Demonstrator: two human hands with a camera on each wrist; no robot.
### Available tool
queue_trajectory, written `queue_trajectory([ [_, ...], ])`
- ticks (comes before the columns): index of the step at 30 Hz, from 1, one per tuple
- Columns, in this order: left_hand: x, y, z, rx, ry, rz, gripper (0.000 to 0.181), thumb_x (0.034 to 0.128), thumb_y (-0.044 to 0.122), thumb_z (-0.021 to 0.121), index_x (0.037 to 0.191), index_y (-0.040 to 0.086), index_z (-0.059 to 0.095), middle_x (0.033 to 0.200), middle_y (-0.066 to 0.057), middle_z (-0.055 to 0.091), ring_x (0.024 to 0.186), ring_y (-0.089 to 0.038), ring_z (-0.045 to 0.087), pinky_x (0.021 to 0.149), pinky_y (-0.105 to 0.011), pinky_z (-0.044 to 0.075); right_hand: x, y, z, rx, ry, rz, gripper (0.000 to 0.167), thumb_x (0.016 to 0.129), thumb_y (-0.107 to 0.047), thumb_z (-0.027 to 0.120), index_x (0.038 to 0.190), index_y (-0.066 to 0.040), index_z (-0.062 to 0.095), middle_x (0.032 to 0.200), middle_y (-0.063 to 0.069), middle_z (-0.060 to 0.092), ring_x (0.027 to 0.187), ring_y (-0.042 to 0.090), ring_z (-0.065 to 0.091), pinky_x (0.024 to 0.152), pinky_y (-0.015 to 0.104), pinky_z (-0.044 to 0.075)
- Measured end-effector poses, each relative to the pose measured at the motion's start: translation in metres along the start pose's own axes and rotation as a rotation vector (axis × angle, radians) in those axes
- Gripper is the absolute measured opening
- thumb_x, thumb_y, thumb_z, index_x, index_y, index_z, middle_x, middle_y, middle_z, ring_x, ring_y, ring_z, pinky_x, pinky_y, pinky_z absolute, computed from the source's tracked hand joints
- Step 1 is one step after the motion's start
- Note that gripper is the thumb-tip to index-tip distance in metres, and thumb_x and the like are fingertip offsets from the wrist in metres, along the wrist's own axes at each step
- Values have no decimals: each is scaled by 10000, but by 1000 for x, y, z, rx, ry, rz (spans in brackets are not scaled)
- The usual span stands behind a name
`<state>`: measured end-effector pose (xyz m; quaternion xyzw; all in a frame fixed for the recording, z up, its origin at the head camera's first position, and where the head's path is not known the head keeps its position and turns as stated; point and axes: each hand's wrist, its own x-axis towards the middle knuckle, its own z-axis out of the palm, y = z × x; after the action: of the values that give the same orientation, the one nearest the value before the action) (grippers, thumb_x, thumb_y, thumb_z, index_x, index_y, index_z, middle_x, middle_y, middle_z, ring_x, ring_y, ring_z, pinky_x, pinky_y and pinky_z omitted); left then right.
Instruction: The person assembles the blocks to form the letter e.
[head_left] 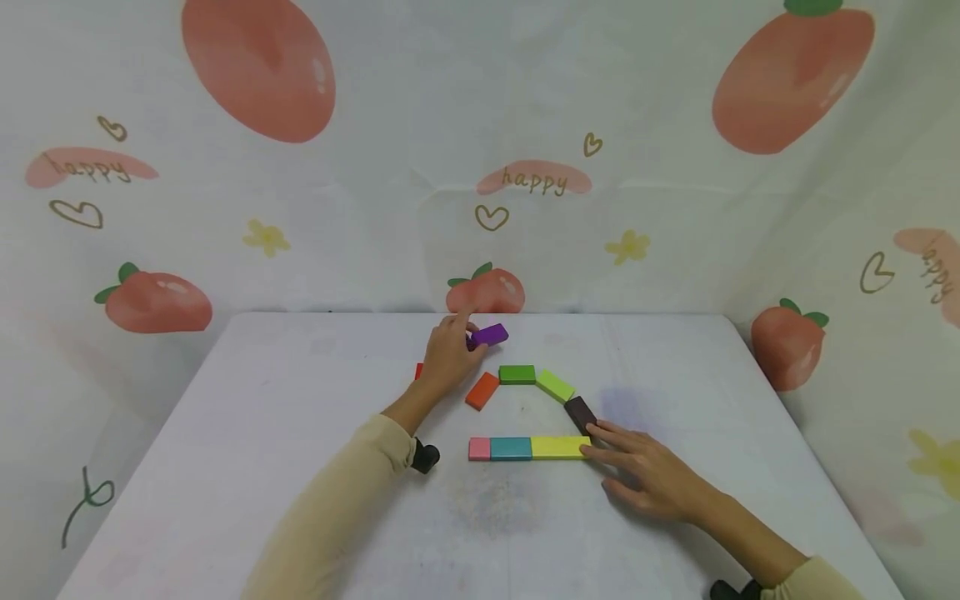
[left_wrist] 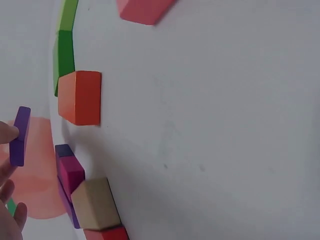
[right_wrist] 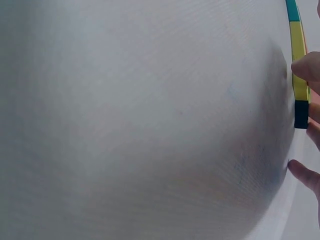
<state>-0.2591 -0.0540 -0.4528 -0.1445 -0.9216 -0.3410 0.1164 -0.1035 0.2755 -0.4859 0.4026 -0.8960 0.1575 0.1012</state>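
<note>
Between thumb and fingers my left hand (head_left: 450,352) pinches a purple block (head_left: 491,335), held above the back of the table; in the left wrist view the purple block (left_wrist: 20,136) is clear of the surface. My right hand (head_left: 652,475) has its fingers extended, the fingertips at the dark block (head_left: 580,414) and the right end of the yellow block (head_left: 558,448). Left of the yellow one lie a teal block (head_left: 511,449) and a pink block (head_left: 479,449), in a row. An orange block (head_left: 482,391), a green block (head_left: 517,375) and a lime block (head_left: 556,386) curve above them.
Under my left hand, the left wrist view shows a magenta block (left_wrist: 72,172), a tan block (left_wrist: 96,203) and a red block (left_wrist: 107,234) close together. A white cloth with printed fruit (head_left: 258,67) hangs behind the table (head_left: 300,500).
</note>
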Motion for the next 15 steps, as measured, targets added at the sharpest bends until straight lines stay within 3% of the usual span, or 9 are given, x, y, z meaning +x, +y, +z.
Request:
queue_trajectory([
  [6,-16,-10,-13,-22,23,72,559,852,148,779,1349,95,530,1042,-94,697,1104,-294,581,959,-469,483,0,-1,-1,-8,6,1,526,790,-188,798,1302,-183,676,1437,126,547,1315,327,510,891,525,524],
  [15,-51,-17,-28,-27,26,93,588,811,113,822,1322,16,550,1026,-109,694,1080,-292,587,922,-472,516,1,-2,-1,-10,-5,7,524,795,-197,799,1304,-183,675,1439,121,547,1320,328,505,900,531,519],
])
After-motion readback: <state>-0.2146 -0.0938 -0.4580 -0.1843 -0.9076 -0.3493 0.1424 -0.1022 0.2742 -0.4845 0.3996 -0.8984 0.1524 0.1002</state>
